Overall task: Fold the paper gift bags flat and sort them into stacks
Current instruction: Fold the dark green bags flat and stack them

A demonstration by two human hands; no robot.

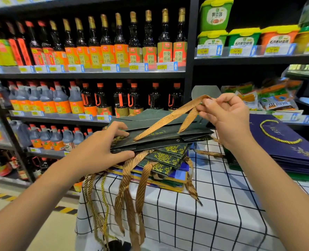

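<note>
The right hand (224, 113) pinches the woven gold ribbon handle (170, 117), probably taut, slanting down-left to the flat dark-green paper bag (159, 132) gripped by the left hand (103, 149).

Matt paper bag (161, 132), woven ribbon (170, 117)

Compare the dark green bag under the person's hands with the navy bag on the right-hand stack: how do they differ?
The dark green bag has a flat gold ribbon handle, pinched up by the right hand; the navy bag has a twisted gold cord handle, lying loose. The left hand holds green; navy is untouched. Both lie folded flat.
</note>
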